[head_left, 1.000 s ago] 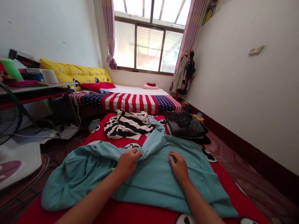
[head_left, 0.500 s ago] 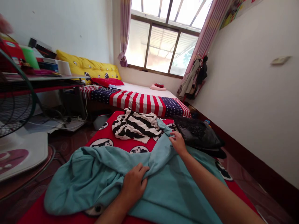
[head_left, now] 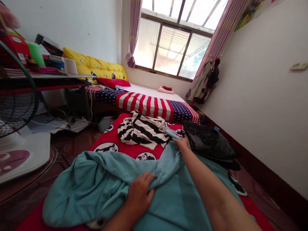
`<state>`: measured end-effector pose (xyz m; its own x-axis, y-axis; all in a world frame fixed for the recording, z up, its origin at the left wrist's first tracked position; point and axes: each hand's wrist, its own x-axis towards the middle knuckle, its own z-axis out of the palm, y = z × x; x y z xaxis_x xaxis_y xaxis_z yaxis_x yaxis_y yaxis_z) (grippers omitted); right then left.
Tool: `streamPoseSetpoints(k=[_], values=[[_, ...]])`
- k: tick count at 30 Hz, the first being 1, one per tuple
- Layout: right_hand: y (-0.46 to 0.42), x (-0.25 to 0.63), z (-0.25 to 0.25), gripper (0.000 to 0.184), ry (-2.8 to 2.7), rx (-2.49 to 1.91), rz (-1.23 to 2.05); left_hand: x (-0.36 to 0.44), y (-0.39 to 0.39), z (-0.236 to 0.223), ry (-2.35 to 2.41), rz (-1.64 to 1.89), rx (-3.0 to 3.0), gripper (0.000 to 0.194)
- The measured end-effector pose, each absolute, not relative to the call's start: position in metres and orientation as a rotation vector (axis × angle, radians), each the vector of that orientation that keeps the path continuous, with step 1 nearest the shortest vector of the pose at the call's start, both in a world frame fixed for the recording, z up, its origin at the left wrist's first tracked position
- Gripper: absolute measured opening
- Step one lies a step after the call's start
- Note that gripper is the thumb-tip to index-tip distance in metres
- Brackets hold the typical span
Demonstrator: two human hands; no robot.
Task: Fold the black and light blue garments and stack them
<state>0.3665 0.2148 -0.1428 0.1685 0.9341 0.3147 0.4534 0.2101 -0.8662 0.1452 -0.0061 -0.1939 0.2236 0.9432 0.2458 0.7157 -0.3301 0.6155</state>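
A teal sweatshirt [head_left: 178,189] lies spread on a red cover [head_left: 96,136], its bunched, hood-like end at the left. One sleeve stretches up and away from me toward its cuff. My left hand [head_left: 141,191] rests flat on the sweatshirt near the base of that sleeve, thumb apart from the fingers. Farther out, my right hand [head_left: 182,143] has its fingers closed on the sleeve near the cuff; the fingertips are partly hidden. Just beyond the sleeve lies a crumpled black-and-white striped garment [head_left: 145,130].
Dark folded clothes [head_left: 209,139] lie right of the sleeve. Behind stands a bed with a flag-patterned edge [head_left: 149,104]. At the left are a fan [head_left: 16,99], a white plastic seat [head_left: 36,157] and a cluttered desk [head_left: 69,77]. Clothes [head_left: 203,80] hang by the window.
My right hand has shifted slightly on the sleeve, its fingers now more closed and the cloth there more gathered. My left hand keeps its place on the sweatshirt. The view has swung slightly left.
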Motion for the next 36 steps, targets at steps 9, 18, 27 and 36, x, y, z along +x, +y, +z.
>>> streamPoseSetpoints(k=[9,18,27,36], values=[[0.063,0.421,-0.034,0.03,-1.274,-1.158,0.913,0.143,-0.002,-0.194,1.644,0.886,2.068,0.064],[-0.078,0.5,-0.103,0.043,-1.8,-1.477,1.778,0.142,-0.003,-0.191,1.646,0.79,2.161,0.059],[0.035,0.565,-0.151,0.026,-1.1,-1.723,0.527,0.137,-0.003,-0.197,1.391,0.925,2.313,0.049],[0.075,0.578,-0.166,0.036,-1.36,-1.822,0.164,0.133,0.0,-0.199,1.212,0.905,2.401,0.058]])
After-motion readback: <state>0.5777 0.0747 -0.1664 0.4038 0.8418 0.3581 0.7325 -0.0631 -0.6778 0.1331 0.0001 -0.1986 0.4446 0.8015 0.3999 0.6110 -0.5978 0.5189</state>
